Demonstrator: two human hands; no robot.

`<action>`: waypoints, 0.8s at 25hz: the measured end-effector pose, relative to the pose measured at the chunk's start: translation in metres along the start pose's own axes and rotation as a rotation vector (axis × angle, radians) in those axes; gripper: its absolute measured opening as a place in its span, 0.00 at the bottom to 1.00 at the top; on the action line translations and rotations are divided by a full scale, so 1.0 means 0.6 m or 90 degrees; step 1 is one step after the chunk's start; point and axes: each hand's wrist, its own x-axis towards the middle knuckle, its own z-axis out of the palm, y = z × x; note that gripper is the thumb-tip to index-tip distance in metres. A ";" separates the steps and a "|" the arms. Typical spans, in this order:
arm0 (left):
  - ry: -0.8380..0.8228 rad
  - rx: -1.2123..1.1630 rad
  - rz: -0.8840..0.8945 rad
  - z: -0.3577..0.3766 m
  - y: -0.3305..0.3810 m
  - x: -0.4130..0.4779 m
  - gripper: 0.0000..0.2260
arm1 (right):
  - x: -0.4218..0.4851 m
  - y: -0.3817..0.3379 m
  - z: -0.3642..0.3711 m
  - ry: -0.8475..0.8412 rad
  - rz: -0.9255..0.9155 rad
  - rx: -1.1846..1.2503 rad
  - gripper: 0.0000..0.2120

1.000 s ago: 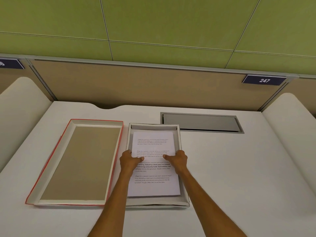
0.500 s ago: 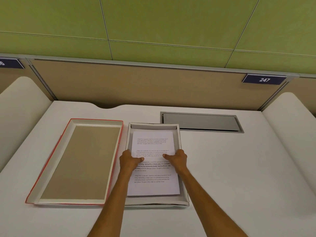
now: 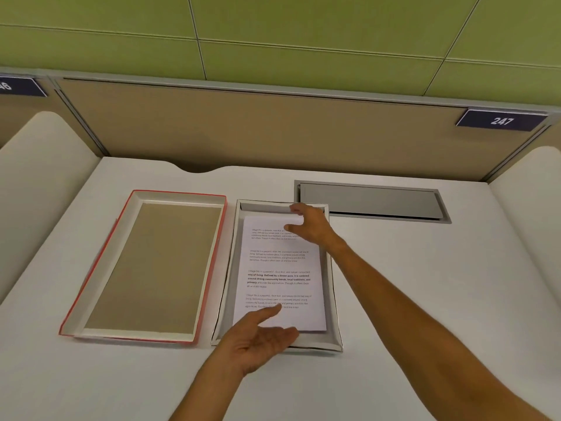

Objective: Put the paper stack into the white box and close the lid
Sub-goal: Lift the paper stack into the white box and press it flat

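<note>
Both hands left mid-page: right hand (image 3: pixel 312 226) fingers spread at paper stack (image 3: pixel 280 268) far edge, left hand (image 3: pixel 261 338) open-palmed at near edge; stack inside white box (image 3: pixel 331 302).

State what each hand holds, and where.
Nothing gripped: left hand open at paper stack's near edge, right hand open at its far edge.

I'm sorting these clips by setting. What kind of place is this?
Probably an office or study-hall cubicle: a white desk closed in by a tan partition panel, a dark blue number plate reading 247, and a grey metal cable hatch set into the desktop.
</note>
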 end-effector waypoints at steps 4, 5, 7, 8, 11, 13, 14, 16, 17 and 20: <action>0.029 -0.015 0.014 0.009 -0.008 0.018 0.18 | 0.047 0.009 0.005 -0.069 -0.025 -0.073 0.33; 0.038 -0.015 0.016 0.012 -0.007 0.024 0.17 | 0.057 0.010 0.009 -0.083 -0.028 -0.090 0.34; 0.046 -0.016 0.014 0.019 -0.005 0.030 0.13 | 0.077 0.010 0.011 -0.120 -0.030 -0.114 0.35; 0.049 -0.019 0.010 0.021 -0.004 0.033 0.13 | 0.086 0.008 0.010 -0.149 -0.031 -0.132 0.36; 0.045 -0.047 -0.003 0.024 -0.003 0.041 0.13 | 0.111 0.004 0.007 -0.228 -0.031 -0.202 0.37; 0.036 -0.062 -0.006 0.021 -0.003 0.046 0.12 | 0.121 0.006 0.007 -0.253 -0.028 -0.219 0.35; 0.035 -0.062 -0.006 0.019 -0.002 0.048 0.11 | 0.124 0.008 0.008 -0.257 -0.030 -0.220 0.34; 0.031 -0.064 -0.009 0.016 0.000 0.052 0.12 | 0.131 0.014 0.011 -0.260 -0.041 -0.205 0.34; 0.028 -0.068 -0.009 0.015 0.000 0.054 0.12 | 0.132 0.015 0.013 -0.259 -0.045 -0.196 0.34; 0.023 -0.081 -0.009 0.015 0.001 0.054 0.13 | 0.131 0.017 0.017 -0.242 -0.041 -0.166 0.34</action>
